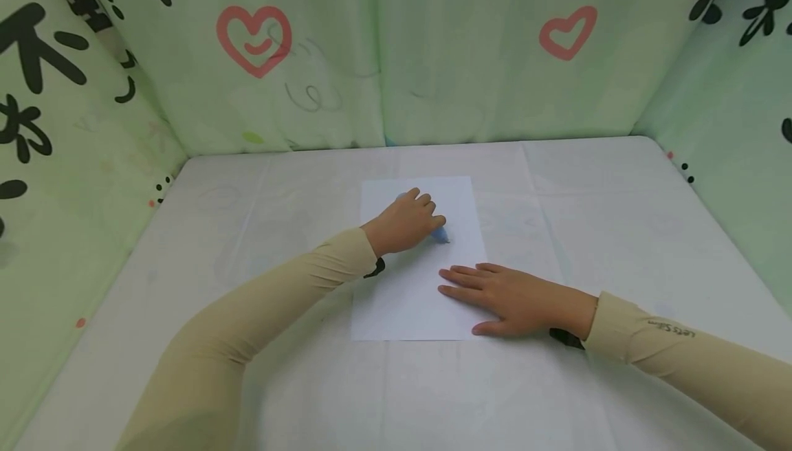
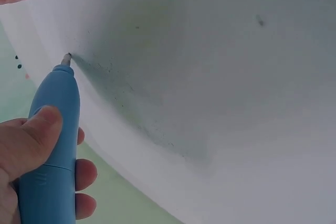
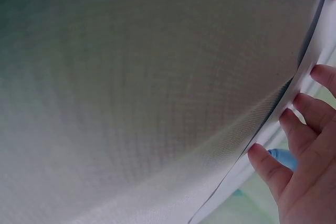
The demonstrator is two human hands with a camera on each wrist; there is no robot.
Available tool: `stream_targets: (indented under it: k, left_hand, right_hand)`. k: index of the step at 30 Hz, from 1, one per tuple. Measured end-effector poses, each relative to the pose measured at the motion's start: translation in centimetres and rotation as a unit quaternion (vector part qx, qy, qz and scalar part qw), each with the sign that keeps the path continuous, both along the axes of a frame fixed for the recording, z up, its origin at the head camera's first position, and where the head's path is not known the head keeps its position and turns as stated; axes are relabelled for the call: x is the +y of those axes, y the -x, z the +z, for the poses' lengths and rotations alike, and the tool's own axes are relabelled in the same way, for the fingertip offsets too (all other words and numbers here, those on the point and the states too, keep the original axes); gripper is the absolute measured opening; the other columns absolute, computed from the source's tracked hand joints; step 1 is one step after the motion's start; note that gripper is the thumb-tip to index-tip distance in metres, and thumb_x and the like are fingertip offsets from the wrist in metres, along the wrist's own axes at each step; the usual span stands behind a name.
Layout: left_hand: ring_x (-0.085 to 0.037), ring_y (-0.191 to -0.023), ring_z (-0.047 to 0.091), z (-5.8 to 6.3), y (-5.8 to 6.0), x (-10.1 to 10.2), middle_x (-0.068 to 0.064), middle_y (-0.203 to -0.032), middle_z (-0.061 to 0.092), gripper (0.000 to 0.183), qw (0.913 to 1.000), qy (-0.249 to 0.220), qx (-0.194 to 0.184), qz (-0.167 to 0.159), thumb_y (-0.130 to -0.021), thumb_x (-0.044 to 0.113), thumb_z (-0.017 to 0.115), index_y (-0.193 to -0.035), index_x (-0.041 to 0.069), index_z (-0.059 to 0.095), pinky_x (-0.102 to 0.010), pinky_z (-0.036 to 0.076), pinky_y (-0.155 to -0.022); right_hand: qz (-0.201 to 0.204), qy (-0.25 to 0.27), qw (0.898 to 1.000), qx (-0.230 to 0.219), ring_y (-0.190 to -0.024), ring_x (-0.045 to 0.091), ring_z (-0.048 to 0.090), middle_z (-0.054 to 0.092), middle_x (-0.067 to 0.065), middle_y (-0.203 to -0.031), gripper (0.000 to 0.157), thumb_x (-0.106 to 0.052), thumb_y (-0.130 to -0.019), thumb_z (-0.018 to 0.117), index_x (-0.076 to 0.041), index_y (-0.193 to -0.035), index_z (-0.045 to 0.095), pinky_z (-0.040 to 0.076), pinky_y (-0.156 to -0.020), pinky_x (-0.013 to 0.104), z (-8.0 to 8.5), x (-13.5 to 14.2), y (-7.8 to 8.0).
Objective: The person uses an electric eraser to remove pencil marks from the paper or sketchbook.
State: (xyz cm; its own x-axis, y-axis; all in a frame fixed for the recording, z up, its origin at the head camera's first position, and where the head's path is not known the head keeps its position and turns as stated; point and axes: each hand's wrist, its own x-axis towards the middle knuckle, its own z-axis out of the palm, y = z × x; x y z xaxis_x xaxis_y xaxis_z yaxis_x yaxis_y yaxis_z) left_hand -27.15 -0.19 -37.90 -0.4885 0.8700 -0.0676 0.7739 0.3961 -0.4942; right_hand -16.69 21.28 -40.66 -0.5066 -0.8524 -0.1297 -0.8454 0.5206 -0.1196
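Observation:
A white sheet of paper lies flat on the table. Over its upper half, my left hand grips a blue electric eraser, a thick tapered body with a narrow tip. The tip points down at the paper, and dark specks are scattered beside it in the left wrist view. My thumb lies along the body while the other fingers wrap round behind. With fingers spread, my right hand rests on the sheet's lower right edge. In the right wrist view its fingertips touch the paper, and part of the eraser shows behind them.
A white cloth covers the table under the paper. Green curtains with hearts and black drawings stand at the back and both sides. Both forearms, in beige sleeves, reach in from the front.

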Motion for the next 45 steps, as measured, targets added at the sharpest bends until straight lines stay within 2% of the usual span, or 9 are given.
stream_targets:
  k: [11, 16, 45]
  left_hand:
    - [-0.019, -0.103, 0.061, 0.06, 0.05, 0.02, -0.004, -0.112, 0.068, 0.024, 0.9999, 0.002, -0.004, 0.010, -0.095, 0.016, 0.053, -0.119, 0.019, 0.060, -0.033, 0.044, -0.090]
    - [-0.020, -0.102, 0.061, 0.07, -0.03, 0.21, -0.005, -0.112, 0.067, 0.025, 0.9999, -0.001, -0.010, 0.003, -0.095, 0.015, 0.053, -0.119, 0.018, 0.060, -0.032, 0.045, -0.088]
    - [-0.020, -0.107, 0.060, 0.31, 0.07, 0.89, -0.005, -0.118, 0.066, 0.026, 0.9996, 0.023, -0.008, 0.010, -0.096, 0.017, 0.051, -0.122, 0.019, 0.058, -0.033, 0.044, -0.092]
  right_hand:
    - [0.000, -0.001, 1.000, 0.001, -0.141, 0.026, 0.031, 0.028, 0.007, -0.155, 0.067, -0.045, -0.092, 0.054, -0.015, -0.147, 0.032, 0.032, -0.108, 0.048, -0.05, 0.05, -0.08]
    - [0.001, -0.001, 1.000, 0.004, -0.140, 0.026, 0.032, 0.029, 0.008, -0.154, 0.066, -0.044, -0.091, 0.054, -0.015, -0.147, 0.032, 0.033, -0.107, 0.048, 0.04, 0.06, -0.12]
    - [0.004, 0.004, 1.000, 0.008, -0.140, 0.026, 0.033, 0.030, 0.009, -0.154, 0.066, -0.045, -0.092, 0.054, -0.014, -0.146, 0.033, 0.034, -0.107, 0.048, 0.13, 0.09, -0.07]
